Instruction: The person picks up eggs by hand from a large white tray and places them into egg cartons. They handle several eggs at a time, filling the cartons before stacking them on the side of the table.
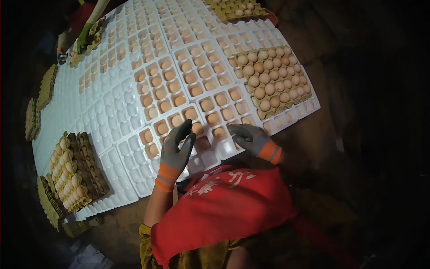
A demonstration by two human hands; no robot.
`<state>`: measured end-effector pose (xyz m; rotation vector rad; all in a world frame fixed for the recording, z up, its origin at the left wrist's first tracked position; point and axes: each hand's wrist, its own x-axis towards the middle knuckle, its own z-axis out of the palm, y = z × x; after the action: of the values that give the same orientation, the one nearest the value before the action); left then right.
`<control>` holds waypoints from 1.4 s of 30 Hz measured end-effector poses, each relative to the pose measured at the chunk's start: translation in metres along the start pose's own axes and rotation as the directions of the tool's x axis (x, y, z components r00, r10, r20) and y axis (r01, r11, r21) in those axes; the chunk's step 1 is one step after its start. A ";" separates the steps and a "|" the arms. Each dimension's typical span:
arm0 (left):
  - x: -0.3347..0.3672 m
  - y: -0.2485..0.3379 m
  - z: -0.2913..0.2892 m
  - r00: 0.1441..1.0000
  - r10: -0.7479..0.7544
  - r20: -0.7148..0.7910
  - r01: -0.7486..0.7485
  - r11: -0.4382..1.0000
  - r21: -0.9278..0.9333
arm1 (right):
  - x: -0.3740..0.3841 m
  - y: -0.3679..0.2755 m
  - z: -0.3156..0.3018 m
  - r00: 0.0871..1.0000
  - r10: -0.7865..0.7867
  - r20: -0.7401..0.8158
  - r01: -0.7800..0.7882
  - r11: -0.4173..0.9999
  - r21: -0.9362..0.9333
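My left hand (177, 148), in a grey glove with an orange cuff, hovers over white plastic trays (208, 159) with square cells. Its thumb and fingers are apart, and I see nothing between them. Beside its fingertips a light brown egg (197, 129) sits in a cell. My right hand (251, 138), gloved alike, is over the near edge of the trays. Its fingers are slightly bent and apart, holding nothing visible. Close to its fingertips lies another egg (219, 133) in its cell. Many cells ahead hold single eggs; several near my left hand are bare.
A pulp egg tray (261, 114) full of eggs rests on the white trays at right. At left stand a loaded pulp tray (85, 197) and stacked pulp trays (45, 87). Another person's green-gloved hand (83, 38) is at the far left. Another pulp tray (228, 13) lies far right.
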<state>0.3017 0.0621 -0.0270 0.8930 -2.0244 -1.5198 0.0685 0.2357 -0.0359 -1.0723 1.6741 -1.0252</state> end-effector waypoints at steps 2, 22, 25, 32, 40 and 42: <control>0.026 0.006 0.048 0.985 0.124 0.116 -0.156 0.935 0.320 | -0.006 0.024 -0.055 0.995 0.006 -0.100 -0.012 0.999 -0.050; 0.093 0.028 0.256 0.953 0.242 0.182 -0.302 0.721 0.624 | -0.017 0.072 -0.208 0.967 -0.209 -0.149 0.069 0.771 -0.634; 0.104 0.020 0.279 0.949 0.258 0.181 -0.304 0.601 0.739 | 0.010 0.082 -0.197 0.930 -0.327 0.169 0.270 0.293 -0.917; 0.096 0.022 0.279 0.975 -0.178 -0.133 0.118 0.921 -0.370 | 0.034 0.082 -0.246 0.967 -0.233 0.105 0.249 0.952 -0.178; 0.140 0.043 0.293 0.984 0.105 -0.141 0.040 0.648 0.761 | 0.089 0.049 -0.246 0.895 -0.330 0.299 0.417 0.387 -0.822; 0.149 0.045 0.300 0.990 0.070 -0.119 0.057 0.583 0.811 | 0.100 0.056 -0.228 0.905 -0.219 0.364 0.409 0.224 -0.885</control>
<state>-0.0183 0.1610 -0.0744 1.2558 -2.6184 -0.3837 -0.1838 0.1986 -0.0475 -2.3113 1.9538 0.0686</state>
